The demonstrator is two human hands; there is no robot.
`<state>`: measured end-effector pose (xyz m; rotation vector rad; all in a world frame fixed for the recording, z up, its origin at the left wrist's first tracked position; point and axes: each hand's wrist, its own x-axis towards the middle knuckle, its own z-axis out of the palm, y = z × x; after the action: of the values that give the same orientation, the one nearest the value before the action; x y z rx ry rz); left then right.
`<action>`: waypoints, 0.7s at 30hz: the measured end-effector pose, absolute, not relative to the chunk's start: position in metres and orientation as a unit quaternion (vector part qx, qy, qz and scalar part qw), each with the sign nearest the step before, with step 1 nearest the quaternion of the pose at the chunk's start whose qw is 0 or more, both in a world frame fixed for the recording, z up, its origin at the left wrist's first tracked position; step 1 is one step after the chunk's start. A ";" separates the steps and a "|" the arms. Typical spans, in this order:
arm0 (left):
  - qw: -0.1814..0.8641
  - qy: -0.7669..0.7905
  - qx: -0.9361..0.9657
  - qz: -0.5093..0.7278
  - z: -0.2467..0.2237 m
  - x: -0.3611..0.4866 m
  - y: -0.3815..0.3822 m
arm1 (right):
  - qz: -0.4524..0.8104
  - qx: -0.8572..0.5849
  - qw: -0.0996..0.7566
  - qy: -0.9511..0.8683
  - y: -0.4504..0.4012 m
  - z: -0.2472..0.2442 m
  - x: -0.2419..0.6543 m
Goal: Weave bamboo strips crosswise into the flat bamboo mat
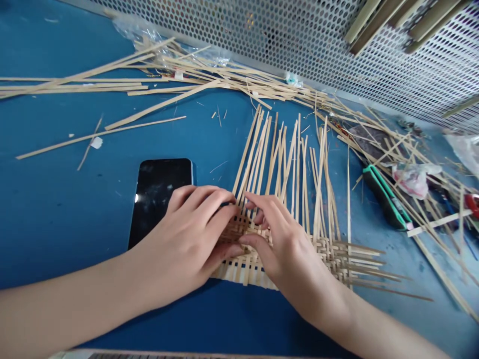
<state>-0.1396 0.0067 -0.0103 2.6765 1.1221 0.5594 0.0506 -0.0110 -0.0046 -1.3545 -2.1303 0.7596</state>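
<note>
A partly woven bamboo mat (247,271) lies on the blue table, its long loose strips (284,159) fanning away from me and shorter ends sticking out to the right. My left hand (198,224) rests on the mat's left part, fingers curled with thumb and fingertips closed at the weave. Opposite it, my right hand (280,229) bends over the same spot, thumb and index finger close together at the strips. The fingers cover the piece of weave between them, so the exact strip in each grip is hidden. A black smartphone (157,194) lies beside my left hand, partly under it.
Loose bamboo strips (239,80) are heaped along the back, with more at the right. A green and black utility knife (387,197) lies right of the mat, near a crumpled plastic wrapper (413,178). A perforated metal panel (280,40) bounds the table's back.
</note>
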 end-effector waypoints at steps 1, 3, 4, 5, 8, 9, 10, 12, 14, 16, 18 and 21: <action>0.091 0.375 0.904 0.185 -0.011 -0.140 0.008 | 0.273 -0.498 0.247 -0.785 -0.011 -0.005 0.051; 0.094 0.369 0.907 0.176 -0.011 -0.141 0.009 | 0.265 -0.493 0.244 -0.792 -0.010 -0.006 0.051; 0.099 0.368 0.908 0.173 -0.012 -0.140 0.009 | 0.264 -0.487 0.245 -0.796 -0.010 -0.007 0.051; 0.105 0.371 0.907 0.171 -0.012 -0.140 0.009 | 0.264 -0.483 0.247 -0.798 -0.009 -0.008 0.051; 0.126 0.383 0.900 0.166 -0.013 -0.138 0.009 | 0.264 -0.480 0.250 -0.798 -0.006 -0.012 0.050; 0.133 0.385 0.898 0.164 -0.013 -0.138 0.009 | 0.265 -0.480 0.251 -0.798 -0.006 -0.012 0.050; 0.138 0.387 0.897 0.163 -0.012 -0.137 0.009 | 0.265 -0.480 0.252 -0.797 -0.005 -0.013 0.050; 0.143 0.388 0.896 0.161 -0.012 -0.136 0.009 | 0.267 -0.480 0.254 -0.796 -0.004 -0.014 0.050; 0.142 0.389 0.896 0.161 -0.011 -0.136 0.010 | 0.268 -0.481 0.256 -0.795 -0.004 -0.014 0.050; 0.141 0.389 0.896 0.161 -0.011 -0.135 0.010 | 0.269 -0.482 0.255 -0.794 -0.004 -0.013 0.050; 0.141 0.390 0.896 0.159 -0.011 -0.135 0.010 | 0.270 -0.479 0.254 -0.796 -0.004 -0.013 0.050; 0.139 0.388 0.898 0.152 -0.011 -0.136 0.010 | 0.271 -0.469 0.254 -0.802 -0.005 -0.012 0.050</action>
<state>-0.1359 0.0100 -0.0113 2.5968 1.1213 0.4391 0.0500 -0.0053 -0.0117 -1.2733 -2.1791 0.7351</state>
